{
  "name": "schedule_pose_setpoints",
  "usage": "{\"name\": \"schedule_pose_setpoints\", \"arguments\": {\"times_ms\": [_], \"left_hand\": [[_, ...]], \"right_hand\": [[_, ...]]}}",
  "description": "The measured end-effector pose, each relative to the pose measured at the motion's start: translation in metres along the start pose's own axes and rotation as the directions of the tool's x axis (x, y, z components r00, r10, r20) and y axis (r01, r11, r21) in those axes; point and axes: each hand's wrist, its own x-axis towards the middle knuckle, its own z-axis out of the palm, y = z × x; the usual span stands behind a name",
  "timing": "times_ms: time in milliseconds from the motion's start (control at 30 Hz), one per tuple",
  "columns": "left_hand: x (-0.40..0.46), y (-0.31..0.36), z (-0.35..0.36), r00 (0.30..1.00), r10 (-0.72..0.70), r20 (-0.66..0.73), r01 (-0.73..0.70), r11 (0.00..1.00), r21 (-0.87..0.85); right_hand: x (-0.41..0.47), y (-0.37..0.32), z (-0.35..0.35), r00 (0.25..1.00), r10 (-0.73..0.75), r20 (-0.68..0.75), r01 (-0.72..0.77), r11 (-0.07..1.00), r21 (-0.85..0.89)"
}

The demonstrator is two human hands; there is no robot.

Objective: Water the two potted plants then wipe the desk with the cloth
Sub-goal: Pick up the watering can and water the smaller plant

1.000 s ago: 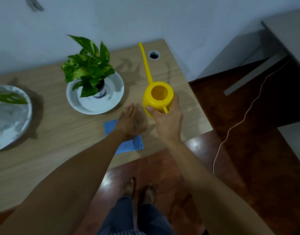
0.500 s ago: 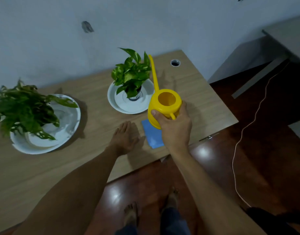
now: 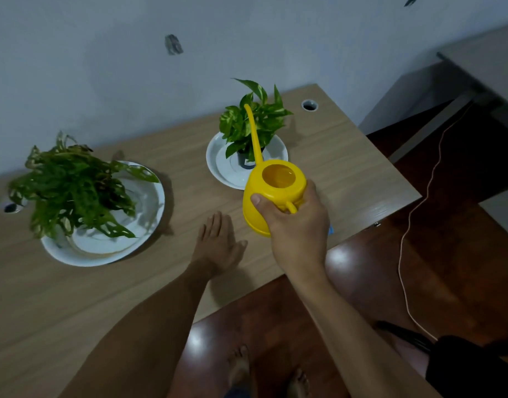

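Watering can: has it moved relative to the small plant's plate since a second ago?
Yes. The yellow watering can now overlaps the plate, its spout across the small plant; earlier it stood clear to the right.

The left hand [image 3: 218, 245] lies flat, palm down, fingers straight and close together, thumb spread to the right — its bare forearm runs back toward the lower left. The right hand [image 3: 296, 222] is raised and curled closed around what it carries, thumb pressed forward on top, knuckles up; its forearm stretches back to the lower right. Two bare feet [image 3: 241, 369] stand below, toes forward.
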Motion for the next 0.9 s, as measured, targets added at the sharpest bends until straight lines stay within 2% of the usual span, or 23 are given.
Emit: {"name": "schedule_pose_setpoints", "arguments": {"times_ms": [367,900], "left_hand": [[0.001,-0.009,0.04,0.964,0.034,-0.264,-0.016,0.997,0.071],[-0.002,-0.005,0.039,0.959,0.021,-0.284,0.012,0.994,0.112]], "right_hand": [[0.014,-0.006,-0.003,0.999,-0.021,0.027,0.024,0.989,-0.148],[0.033,-0.024,-0.019,1.0,-0.01,0.01,0.012,0.968,-0.252]]}}
